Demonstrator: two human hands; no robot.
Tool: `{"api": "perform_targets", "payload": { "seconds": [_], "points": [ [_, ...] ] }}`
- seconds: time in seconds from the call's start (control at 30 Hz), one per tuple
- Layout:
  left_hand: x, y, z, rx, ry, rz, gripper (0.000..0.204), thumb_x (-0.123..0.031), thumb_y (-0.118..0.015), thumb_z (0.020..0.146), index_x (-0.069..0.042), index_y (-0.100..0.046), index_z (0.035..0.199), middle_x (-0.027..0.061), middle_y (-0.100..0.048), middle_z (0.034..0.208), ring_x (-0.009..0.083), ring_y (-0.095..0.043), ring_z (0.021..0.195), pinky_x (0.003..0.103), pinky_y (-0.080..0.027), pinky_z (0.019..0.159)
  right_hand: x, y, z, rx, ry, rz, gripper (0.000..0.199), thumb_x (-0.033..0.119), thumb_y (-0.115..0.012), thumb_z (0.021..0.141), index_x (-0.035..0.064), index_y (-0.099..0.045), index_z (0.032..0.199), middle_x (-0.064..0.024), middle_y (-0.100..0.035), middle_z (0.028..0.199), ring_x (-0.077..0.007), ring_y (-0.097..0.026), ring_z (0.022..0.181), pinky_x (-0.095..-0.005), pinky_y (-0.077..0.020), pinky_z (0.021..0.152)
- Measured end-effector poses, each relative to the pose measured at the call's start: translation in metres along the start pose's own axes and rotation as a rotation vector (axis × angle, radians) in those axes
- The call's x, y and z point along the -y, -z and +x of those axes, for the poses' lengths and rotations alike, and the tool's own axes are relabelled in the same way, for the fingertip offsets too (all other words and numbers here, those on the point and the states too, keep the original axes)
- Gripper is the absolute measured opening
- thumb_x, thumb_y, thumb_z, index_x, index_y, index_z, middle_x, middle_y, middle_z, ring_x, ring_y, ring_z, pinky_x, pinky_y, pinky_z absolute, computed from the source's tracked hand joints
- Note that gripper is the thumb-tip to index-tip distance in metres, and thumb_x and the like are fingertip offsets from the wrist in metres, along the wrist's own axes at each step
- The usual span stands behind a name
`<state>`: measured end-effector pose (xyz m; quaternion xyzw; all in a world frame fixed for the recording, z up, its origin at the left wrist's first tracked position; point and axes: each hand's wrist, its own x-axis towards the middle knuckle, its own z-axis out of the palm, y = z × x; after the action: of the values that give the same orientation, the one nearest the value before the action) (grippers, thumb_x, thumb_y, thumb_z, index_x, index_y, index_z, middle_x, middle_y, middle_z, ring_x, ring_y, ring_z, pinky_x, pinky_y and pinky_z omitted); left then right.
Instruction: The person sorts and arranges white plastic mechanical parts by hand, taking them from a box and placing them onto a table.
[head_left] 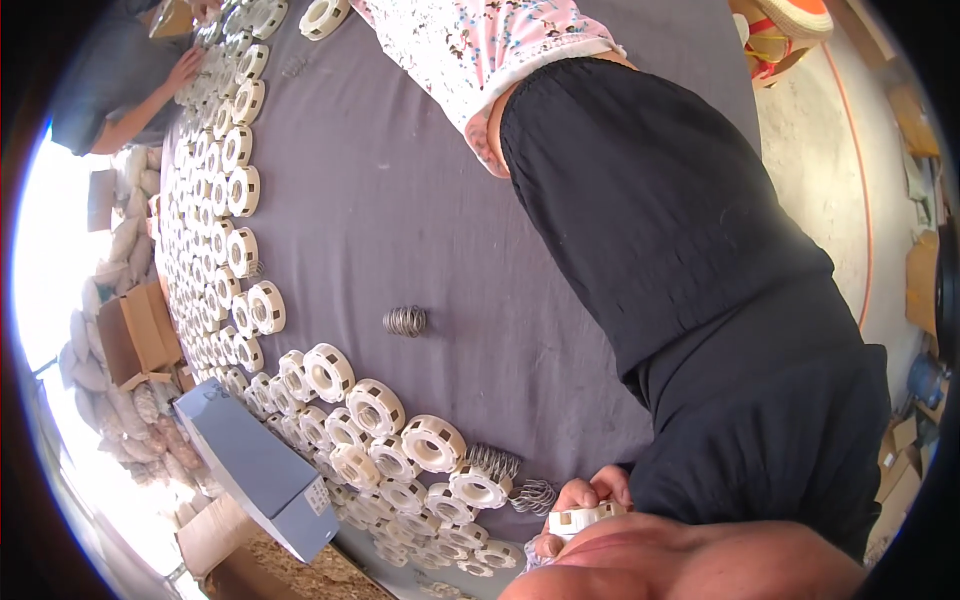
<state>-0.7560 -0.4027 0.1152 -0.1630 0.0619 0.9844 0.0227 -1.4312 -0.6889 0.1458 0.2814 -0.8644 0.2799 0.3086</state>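
At the bottom edge, my left hand (605,484) has its fingers closed round a white plastic ring (578,519). Bare skin close to the camera hides part of the ring and most of the hand. A black sleeve (660,220) runs from the lower right toward a pink floral sleeve (490,45); the hand past it is outside the picture, so my right hand does not show. Beside the held ring lie a loose coil spring (535,496) and another spring (495,462) on a white ring (478,490). One more spring (406,321) lies alone on the dark cloth.
Rows of white rings (375,408) cover the left side of the grey cloth-covered table (450,260). A blue-grey box (250,450) stands at the lower left. A co-worker's hand (185,70) reaches among rings at upper left. Cardboard boxes (140,335) and sacks stand beyond.
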Motion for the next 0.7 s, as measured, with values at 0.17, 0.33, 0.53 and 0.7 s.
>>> {"api": "perform_targets", "payload": {
  "seconds": [0.17, 0.33, 0.53, 0.7],
  "points": [
    [-0.001, 0.002, 0.005, -0.001, 0.001, 0.016, 0.07, -0.051, -0.076, 0.083, -0.011, -0.054, 0.137, 0.0252, -0.043, 0.13, 0.0347, -0.056, 0.113, 0.044, -0.053, 0.095, 0.005, 0.006, 0.008, 0.081, 0.096, -0.01, 0.047, 0.049, -0.054, 0.099, 0.0153, -0.073, 0.125, -0.0086, -0.071, 0.13, -0.0265, -0.067, 0.121, -0.0437, -0.0492, 0.103],
    [0.006, -0.002, 0.012, 0.026, 0.024, 0.017, 0.07, -0.051, -0.076, 0.083, -0.01, -0.054, 0.137, 0.0251, -0.043, 0.13, 0.0346, -0.056, 0.113, 0.043, -0.053, 0.095, -0.015, 0.025, 0.025, 0.178, 0.185, -0.056, 0.042, 0.048, -0.055, 0.098, 0.0169, -0.079, 0.114, -0.0091, -0.073, 0.126, -0.0259, -0.068, 0.118, -0.0419, -0.0522, 0.098],
    [-0.001, -0.006, 0.014, -0.016, -0.001, 0.035, 0.071, -0.051, -0.076, 0.083, -0.01, -0.054, 0.137, 0.0249, -0.043, 0.13, 0.0343, -0.057, 0.113, 0.043, -0.054, 0.095, 0.073, 0.107, 0.019, 0.855, -0.385, -0.518, 0.042, 0.05, -0.058, 0.095, 0.0183, -0.079, 0.113, -0.0081, -0.074, 0.124, -0.0278, -0.065, 0.123, -0.0418, -0.0515, 0.099],
    [0.01, -0.018, 0.004, -0.007, 0.008, 0.026, 0.071, -0.051, -0.076, 0.084, -0.01, -0.054, 0.137, 0.0248, -0.043, 0.13, 0.0342, -0.057, 0.113, 0.043, -0.055, 0.094, 0.037, 0.146, 0.005, 0.803, 0.004, -0.467, 0.043, 0.051, -0.059, 0.094, 0.0182, -0.077, 0.115, -0.0076, -0.073, 0.126, -0.0282, -0.064, 0.124, -0.0422, -0.0508, 0.1]
  ]
}}
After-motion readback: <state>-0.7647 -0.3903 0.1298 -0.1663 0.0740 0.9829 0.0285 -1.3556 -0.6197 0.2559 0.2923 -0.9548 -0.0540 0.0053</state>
